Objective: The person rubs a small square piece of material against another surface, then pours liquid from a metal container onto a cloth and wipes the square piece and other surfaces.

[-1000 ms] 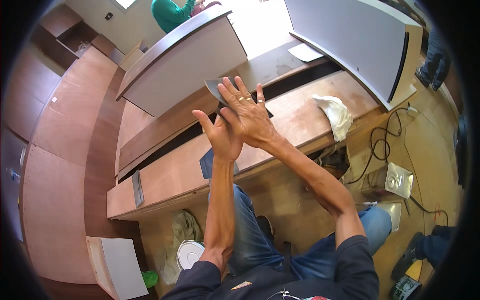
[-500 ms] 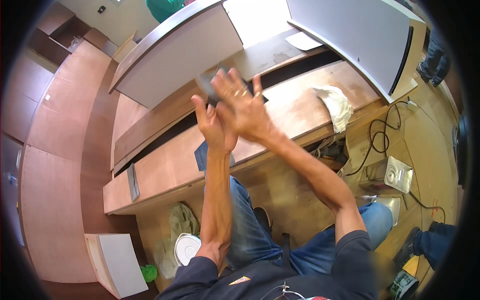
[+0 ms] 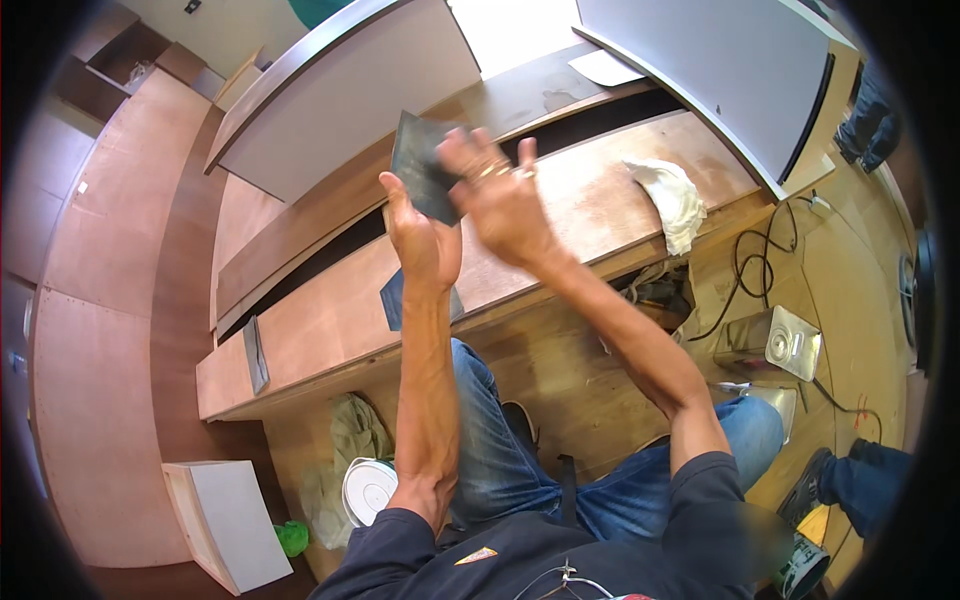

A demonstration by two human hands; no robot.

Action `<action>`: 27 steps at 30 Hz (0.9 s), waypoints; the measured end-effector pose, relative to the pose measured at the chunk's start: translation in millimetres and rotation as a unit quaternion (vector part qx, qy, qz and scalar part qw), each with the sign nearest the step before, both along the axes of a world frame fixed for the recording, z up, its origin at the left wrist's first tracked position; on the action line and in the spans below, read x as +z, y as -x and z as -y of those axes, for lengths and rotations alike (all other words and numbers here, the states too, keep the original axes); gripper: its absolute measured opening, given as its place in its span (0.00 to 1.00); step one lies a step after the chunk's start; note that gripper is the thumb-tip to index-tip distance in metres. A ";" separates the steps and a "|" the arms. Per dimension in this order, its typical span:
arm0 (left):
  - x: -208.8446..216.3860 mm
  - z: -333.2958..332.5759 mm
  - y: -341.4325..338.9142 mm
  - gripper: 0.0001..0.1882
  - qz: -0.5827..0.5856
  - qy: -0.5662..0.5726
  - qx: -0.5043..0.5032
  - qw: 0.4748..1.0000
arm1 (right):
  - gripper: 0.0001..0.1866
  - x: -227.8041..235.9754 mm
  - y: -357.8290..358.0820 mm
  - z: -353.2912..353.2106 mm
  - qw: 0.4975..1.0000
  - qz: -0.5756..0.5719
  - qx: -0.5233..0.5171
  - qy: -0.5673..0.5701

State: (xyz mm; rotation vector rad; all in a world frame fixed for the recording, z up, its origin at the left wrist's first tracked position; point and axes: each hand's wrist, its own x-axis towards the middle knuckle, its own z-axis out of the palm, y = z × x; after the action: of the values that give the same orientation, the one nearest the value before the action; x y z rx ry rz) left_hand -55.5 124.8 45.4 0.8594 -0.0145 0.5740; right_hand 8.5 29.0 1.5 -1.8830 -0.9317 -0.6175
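Observation:
A dark grey sheet that looks like sandpaper (image 3: 420, 165) is held up over the wooden plank (image 3: 560, 210). My left hand (image 3: 420, 240) has it at the lower edge, thumb on the near left side and the other fingers mostly hidden behind. Beside and partly over the sheet's right edge is my right hand (image 3: 500, 200), smeared by motion, its fingers stretched and spread; whether it touches the sheet I cannot tell. Beneath my left wrist, a blue-grey piece of similar sheet (image 3: 393, 300) lies on the plank. Another folded grey strip (image 3: 256, 355) rests near the plank's left end.
A white cloth (image 3: 670, 205) lies on the plank's right part. Grey-faced panels (image 3: 350, 95) stand behind. On the floor are a white-lidded bucket (image 3: 370, 490), a metal can (image 3: 790, 342), a black cable (image 3: 745, 270) and a white box (image 3: 235, 525). Another person's legs (image 3: 865, 485) show at right.
My right hand has shifted slightly right and down, showing more of the dark sheet. The sheet now stands more upright above my left hand.

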 end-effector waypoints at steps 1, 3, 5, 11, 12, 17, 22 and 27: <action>2.4 0.3 0.3 0.29 0.011 -0.006 0.004 1.000 | 0.25 -2.6 -20.0 8.6 0.999 -0.031 -0.025 -0.006; 4.0 1.3 -1.7 0.30 0.010 -0.022 0.034 0.999 | 0.27 -10.4 -56.8 36.4 0.953 -0.290 0.047 -0.070; 3.5 -2.2 -1.6 0.29 0.016 -0.030 0.065 0.997 | 0.31 -20.5 -68.2 40.6 0.911 -0.331 0.059 -0.239; 2.8 21.7 -8.2 0.30 0.047 -0.056 0.100 0.992 | 0.28 -8.5 -25.4 20.0 0.722 -0.514 0.294 -0.358; -0.3 21.4 -7.3 0.35 0.050 -0.090 0.088 0.991 | 0.27 -0.1 -19.3 15.3 0.708 -0.511 0.309 -0.376; -15.6 25.0 -8.9 0.27 0.011 -0.090 0.020 0.996 | 0.26 6.2 -45.4 30.8 0.762 -0.456 0.325 -0.325; -3.1 24.7 7.2 0.20 -0.128 -0.132 -0.024 0.983 | 0.24 15.0 -74.9 69.0 0.789 -0.477 0.343 -0.178; -3.6 27.2 2.0 0.25 -0.128 -0.147 -0.021 0.981 | 0.24 11.1 -82.4 84.6 0.787 -0.490 0.288 -0.240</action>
State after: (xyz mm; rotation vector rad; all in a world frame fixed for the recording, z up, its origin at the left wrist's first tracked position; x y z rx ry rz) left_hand -57.4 97.6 41.9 1.2130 0.1199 0.4233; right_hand 90.9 -55.5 12.6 -1.0834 -0.5001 0.4685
